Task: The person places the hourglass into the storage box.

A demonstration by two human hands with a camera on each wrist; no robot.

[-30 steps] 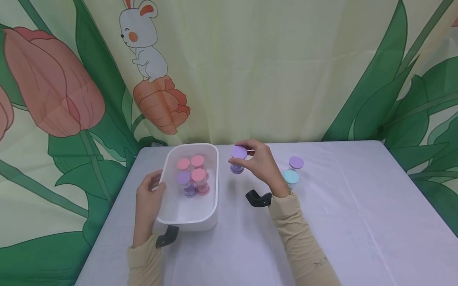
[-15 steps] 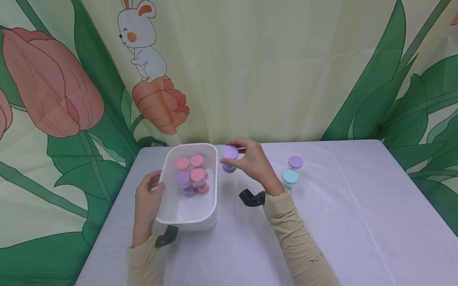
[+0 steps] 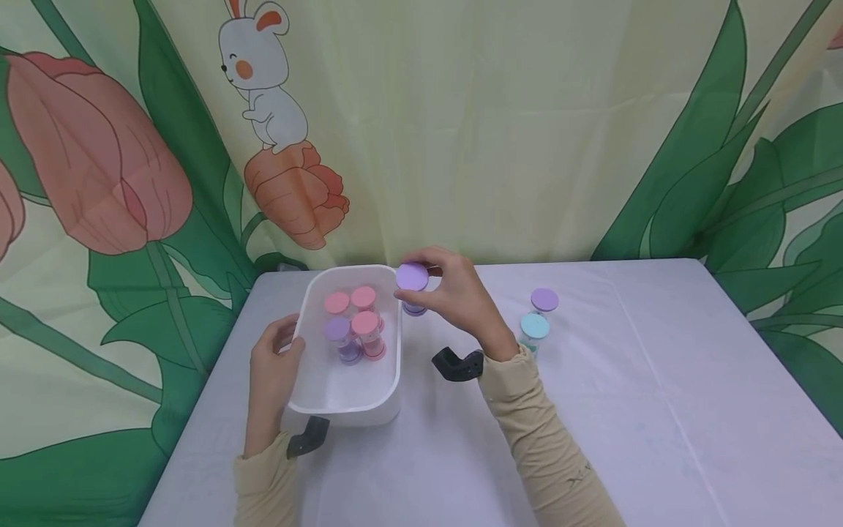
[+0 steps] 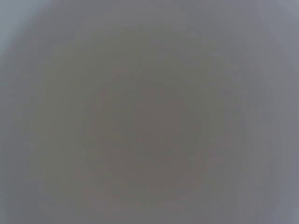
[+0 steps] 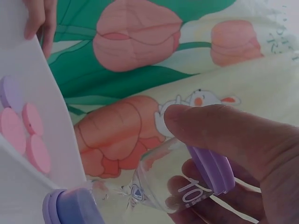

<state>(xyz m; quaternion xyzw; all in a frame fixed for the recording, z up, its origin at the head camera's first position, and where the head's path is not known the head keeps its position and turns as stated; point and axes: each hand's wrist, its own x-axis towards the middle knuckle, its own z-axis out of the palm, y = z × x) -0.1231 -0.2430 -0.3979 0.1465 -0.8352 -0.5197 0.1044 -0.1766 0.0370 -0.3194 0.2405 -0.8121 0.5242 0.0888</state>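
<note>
In the head view my right hand (image 3: 454, 296) pinches a purple-capped sand timer (image 3: 412, 277) beside the right rim of a white plastic bin (image 3: 342, 391). The right wrist view shows that timer's clear glass (image 5: 156, 175) tilted, marked 10, with thumb and fingers round its upper part. Inside the bin stand several sand timers: pink-capped ones (image 3: 365, 322) and one with a purple cap (image 3: 339, 329). On the bin's left rim my left hand (image 3: 273, 366) grips the wall. Only a grey blur fills the left wrist view.
To the right on the white-covered table (image 3: 626, 410) stand a purple-capped sand timer (image 3: 544, 299) and a blue-capped one (image 3: 534, 326). Behind the table hangs a curtain (image 3: 494, 146) printed with tulips, a rabbit and a carrot.
My right hand has carried the purple-capped sand timer left, from a gap away from the bin up to its right rim. The left hand and bin stay put.
</note>
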